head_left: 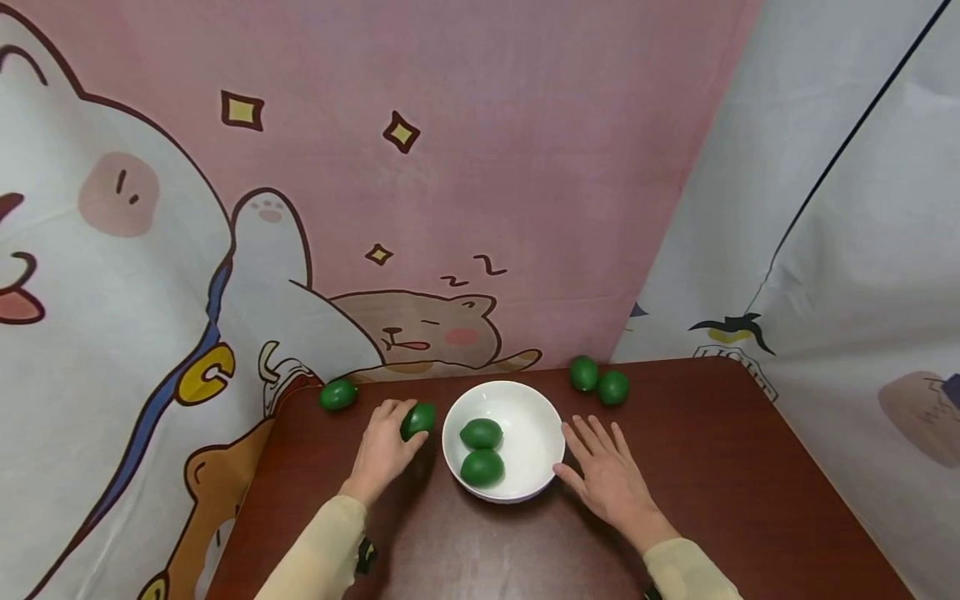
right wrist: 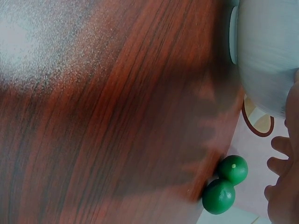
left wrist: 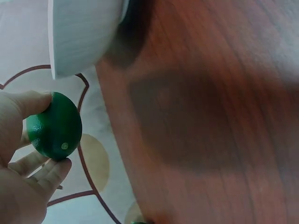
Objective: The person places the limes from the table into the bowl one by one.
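Note:
A white bowl stands mid-table with two green limes inside. Left of it, my left hand pinches another lime between thumb and fingers. In the left wrist view that lime is off the tabletop, beside the bowl's wall. My right hand has its fingers spread at the bowl's right rim; whether it touches the bowl I cannot tell. The right wrist view has the right hand at its edge, near the bowl's side.
One lime lies at the table's back left corner. Two more limes sit together by the back edge, right of the bowl. The dark red-brown wooden table backs onto a printed cloth.

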`<state>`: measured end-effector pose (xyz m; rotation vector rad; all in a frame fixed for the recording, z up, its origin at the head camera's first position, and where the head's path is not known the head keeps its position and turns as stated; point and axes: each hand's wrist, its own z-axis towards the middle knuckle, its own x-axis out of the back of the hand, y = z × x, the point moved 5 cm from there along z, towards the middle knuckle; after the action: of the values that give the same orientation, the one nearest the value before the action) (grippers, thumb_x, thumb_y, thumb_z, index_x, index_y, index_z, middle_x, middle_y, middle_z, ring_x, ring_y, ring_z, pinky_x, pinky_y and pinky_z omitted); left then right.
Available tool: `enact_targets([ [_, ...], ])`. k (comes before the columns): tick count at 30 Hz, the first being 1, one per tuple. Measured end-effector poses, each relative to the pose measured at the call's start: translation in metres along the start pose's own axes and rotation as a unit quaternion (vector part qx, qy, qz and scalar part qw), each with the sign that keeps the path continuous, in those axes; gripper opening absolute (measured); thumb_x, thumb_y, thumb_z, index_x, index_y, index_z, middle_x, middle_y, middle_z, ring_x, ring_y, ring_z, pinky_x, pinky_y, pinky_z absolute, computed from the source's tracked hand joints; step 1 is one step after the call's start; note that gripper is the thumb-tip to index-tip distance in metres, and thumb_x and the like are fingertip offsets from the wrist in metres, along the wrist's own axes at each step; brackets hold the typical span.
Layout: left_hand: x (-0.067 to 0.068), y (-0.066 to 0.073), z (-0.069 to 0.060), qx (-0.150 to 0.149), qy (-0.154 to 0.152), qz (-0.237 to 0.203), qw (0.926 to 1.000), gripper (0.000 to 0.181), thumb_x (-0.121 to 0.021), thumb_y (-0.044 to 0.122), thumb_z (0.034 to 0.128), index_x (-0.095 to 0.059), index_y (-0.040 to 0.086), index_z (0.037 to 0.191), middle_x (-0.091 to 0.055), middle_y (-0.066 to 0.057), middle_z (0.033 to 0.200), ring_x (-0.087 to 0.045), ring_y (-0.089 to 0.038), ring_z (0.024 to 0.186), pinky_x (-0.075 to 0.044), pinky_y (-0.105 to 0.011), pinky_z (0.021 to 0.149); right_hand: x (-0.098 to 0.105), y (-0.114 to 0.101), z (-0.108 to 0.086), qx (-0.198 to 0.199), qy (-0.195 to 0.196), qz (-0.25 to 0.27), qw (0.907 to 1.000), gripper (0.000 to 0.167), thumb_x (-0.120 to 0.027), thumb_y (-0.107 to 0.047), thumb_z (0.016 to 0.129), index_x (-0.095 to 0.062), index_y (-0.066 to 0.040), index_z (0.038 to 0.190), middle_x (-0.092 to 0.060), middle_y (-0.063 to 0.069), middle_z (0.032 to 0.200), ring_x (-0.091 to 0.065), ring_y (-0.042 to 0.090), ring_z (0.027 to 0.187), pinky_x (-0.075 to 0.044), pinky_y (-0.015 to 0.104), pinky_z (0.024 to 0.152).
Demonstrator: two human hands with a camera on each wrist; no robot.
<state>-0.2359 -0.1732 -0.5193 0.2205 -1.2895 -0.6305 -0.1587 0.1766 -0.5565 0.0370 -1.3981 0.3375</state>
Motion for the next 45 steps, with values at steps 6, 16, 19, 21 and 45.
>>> enact_targets([
  [6,0.007,0.017,0.003,-0.016,0.0,-0.007,0.9998,0.057,-0.087,0.022,0.0845,-0.066,0.006,0.135,-0.061,-0.011,0.121,-0.058,-0.029,0.109,-0.057,-0.049,0.087,0.0,0.0,0.0,0.0,0.003,0.004,1.0,0.072,-0.059,-0.056,0.1,-0.048,-0.012,0.156,-0.045,0.016,0.159,-0.034,0.039,0.151,-0.014,0.061,0.123],
  [16,0.012,0.041,0.008,-0.039,0.006,-0.017,0.9991,0.056,-0.087,0.021,0.0843,-0.066,0.006,0.134,-0.062,-0.01,0.12,-0.058,-0.028,0.108,-0.056,-0.046,0.086,0.0,0.0,0.0,-0.002,0.0,0.003,1.0,0.073,-0.058,-0.057,0.1,-0.047,-0.013,0.156,-0.044,0.015,0.16,-0.033,0.038,0.152,-0.014,0.06,0.124],
  [19,0.012,0.048,0.008,-0.048,0.007,-0.017,0.9986,0.056,-0.088,0.021,0.084,-0.066,0.006,0.133,-0.062,-0.011,0.12,-0.058,-0.028,0.107,-0.056,-0.046,0.085,0.0,0.0,0.0,-0.002,-0.001,0.002,1.0,0.073,-0.058,-0.057,0.1,-0.047,-0.012,0.156,-0.044,0.015,0.16,-0.033,0.038,0.152,-0.014,0.06,0.124],
  [21,0.012,0.052,0.007,-0.052,0.004,-0.015,0.9986,0.056,-0.088,0.022,0.0844,-0.066,0.006,0.133,-0.062,-0.011,0.121,-0.058,-0.027,0.107,-0.057,-0.045,0.085,0.0,0.0,0.0,-0.002,0.0,0.002,1.0,0.072,-0.058,-0.057,0.1,-0.047,-0.012,0.156,-0.044,0.015,0.16,-0.033,0.038,0.152,-0.014,0.06,0.124],
  [45,-0.002,0.087,-0.002,-0.086,-0.059,-0.004,0.9945,0.051,-0.082,0.031,0.0896,-0.064,0.008,0.131,-0.058,-0.005,0.112,-0.057,-0.018,0.097,-0.057,-0.038,0.082,-0.001,0.0,0.0,0.0,-0.001,-0.004,1.0,0.074,-0.058,-0.057,0.1,-0.046,-0.013,0.157,-0.043,0.015,0.161,-0.032,0.038,0.152,-0.012,0.06,0.124],
])
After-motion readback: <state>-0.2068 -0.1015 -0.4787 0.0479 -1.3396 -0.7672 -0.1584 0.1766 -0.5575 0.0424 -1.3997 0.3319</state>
